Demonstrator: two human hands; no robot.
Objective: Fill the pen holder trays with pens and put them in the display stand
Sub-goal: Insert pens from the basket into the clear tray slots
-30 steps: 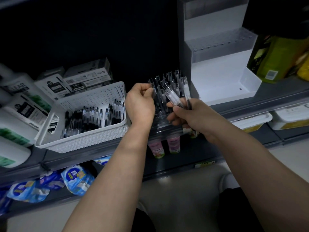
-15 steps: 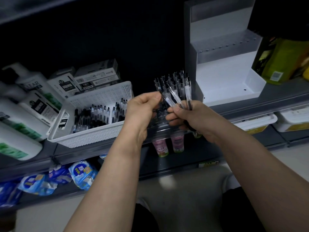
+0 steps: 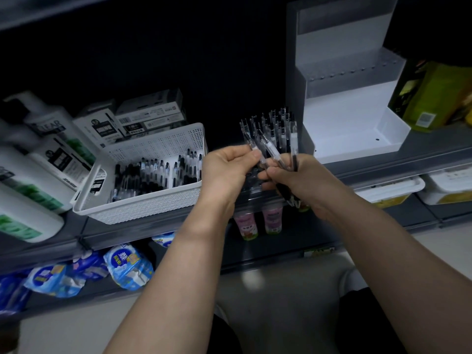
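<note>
- Far left on the grey shelf (image 3: 431, 149), white pump bottles (image 3: 38, 159) lie blurred beside stacked boxes (image 3: 150, 116).
- Next to them sits a white basket (image 3: 163, 203), tipped toward the person. Loose pens (image 3: 153, 175) lie inside with their long axes running roughly front to back.
- The left hand (image 3: 227, 169) has shifted right since half a second ago, closing the small gap to the bundle. Its thumb and forefinger now pinch one pen (image 3: 251, 144), and the other fingers curl underneath.
- That pen lies on a slant, its upper end pointing up and left and its lower end running down and right toward the other hand.
- Between and just behind the hands, the clear pen holder tray (image 3: 251, 192) sits at the shelf's front edge, where it was a second ago. Its standing pens (image 3: 277, 126) are close to vertical, clip ends up.
- The right hand (image 3: 306, 182) grips the bundle of pens (image 3: 293, 154) as before, fingers curled round the barrels. The tops fan upward and slightly left out of the fist, and the dark tips poke out below it.
- Just right of the tray, the white stepped display stand (image 3: 357, 129) stands on the same shelf.
- Green packs (image 3: 434, 98) stand just beside the stand's right wall.
</note>
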